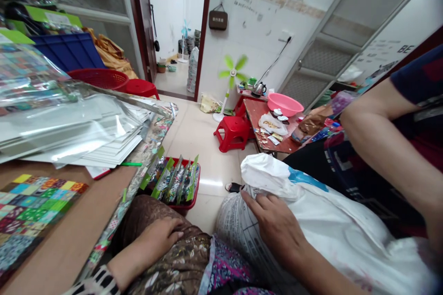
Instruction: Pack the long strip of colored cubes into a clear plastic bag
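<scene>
My left hand (161, 236) lies on my thigh, over brown patterned cloth (188, 262), with its fingers loosely spread and nothing in them. On the white sack (332, 221) at my right rests my right hand (277, 219), palm down, the index finger stretched out over the sack's printed side; it holds nothing. Between the table and my legs stands a red basket (198, 189) filled with several clear packets that have green tops. Colourful patterned squares (41, 207) sit in rows on the brown board at the left.
White sheets (114, 147) and clear plastic cover the table (138, 193) at left. A person's bare arm (387, 147) is at the right. Ahead are a red stool (232, 132), a green fan (233, 73) and a low table (252, 120) with a pink basin (284, 104).
</scene>
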Motion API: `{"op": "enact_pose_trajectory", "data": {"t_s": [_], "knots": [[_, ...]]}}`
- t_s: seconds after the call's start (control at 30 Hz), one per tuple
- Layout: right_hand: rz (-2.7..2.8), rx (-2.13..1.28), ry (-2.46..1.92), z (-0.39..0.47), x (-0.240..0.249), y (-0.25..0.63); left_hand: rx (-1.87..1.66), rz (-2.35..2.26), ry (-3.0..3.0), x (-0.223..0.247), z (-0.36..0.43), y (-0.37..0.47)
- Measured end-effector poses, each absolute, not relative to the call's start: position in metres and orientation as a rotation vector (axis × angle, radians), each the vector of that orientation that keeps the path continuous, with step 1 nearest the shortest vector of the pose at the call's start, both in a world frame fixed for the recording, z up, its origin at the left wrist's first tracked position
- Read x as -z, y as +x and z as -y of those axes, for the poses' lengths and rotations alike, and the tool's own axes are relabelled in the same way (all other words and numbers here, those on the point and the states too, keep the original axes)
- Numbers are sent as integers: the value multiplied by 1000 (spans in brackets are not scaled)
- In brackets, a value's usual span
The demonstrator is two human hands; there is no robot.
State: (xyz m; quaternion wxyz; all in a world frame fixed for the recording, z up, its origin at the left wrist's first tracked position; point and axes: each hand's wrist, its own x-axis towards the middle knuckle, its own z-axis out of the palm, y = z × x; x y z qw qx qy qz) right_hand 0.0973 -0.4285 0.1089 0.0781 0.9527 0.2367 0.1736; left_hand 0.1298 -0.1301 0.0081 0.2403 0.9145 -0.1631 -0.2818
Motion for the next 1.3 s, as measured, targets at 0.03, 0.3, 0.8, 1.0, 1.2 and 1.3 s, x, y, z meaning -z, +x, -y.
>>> {"op": "enact_pose_trajectory", "data": {"t_s": [0.03,0.3,0.8,1.0,1.2,1.3], "knots": [[-691,-525,2853,429,-107,98,777,447,2497,-8,131,130],[-673,-567,3182,437,-104,103,780,436,2516,-8,129,127],[-742,-388,3099,438,-112,102,759,437,2514,3,128,129],[-595,-377,3225,436,-112,98,745,431,2503,4,128,129],[-554,-313,2857,427,-131,92,746,459,2450,-3,129,129],[-553,-257,2804,426,-139,92,731,458,2398,-7,132,131]]}}
